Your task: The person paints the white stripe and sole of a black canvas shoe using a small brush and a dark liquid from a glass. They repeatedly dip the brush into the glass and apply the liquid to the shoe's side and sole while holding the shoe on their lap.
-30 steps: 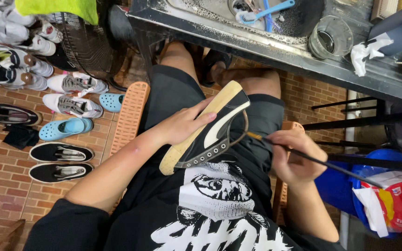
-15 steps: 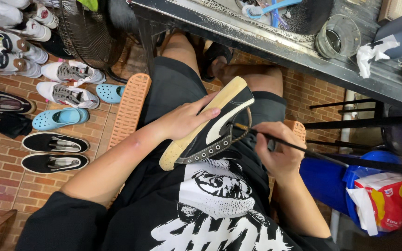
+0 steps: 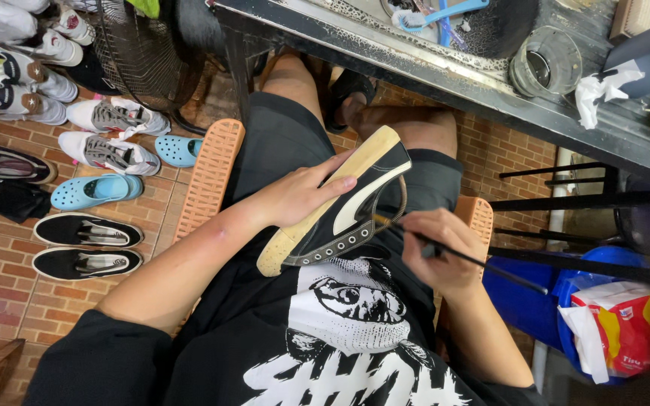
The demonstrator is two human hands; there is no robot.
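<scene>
A black sneaker [image 3: 355, 207] with a white side stripe and a tan gum sole lies tilted across my lap. My left hand [image 3: 299, 194] grips it along the sole, fingers spread over the edge. My right hand [image 3: 438, 248] holds a thin dark brush [image 3: 475, 259] like a pen, its tip touching the shoe's side near the eyelets. I sit on an orange plastic stool [image 3: 208, 177], in black shorts and a black printed shirt.
A dark metal table [image 3: 445, 68] stands just ahead with a glass jar [image 3: 539, 68], a blue brush and crumpled tissue. Several shoes [image 3: 88, 240] and a black fan [image 3: 141, 49] stand on the brick floor at left. A blue bin [image 3: 566, 293] with a red packet sits right.
The view has shifted slightly; the shoe stays in my left hand while my right hand has slid the brush a little along the shoe's side.
</scene>
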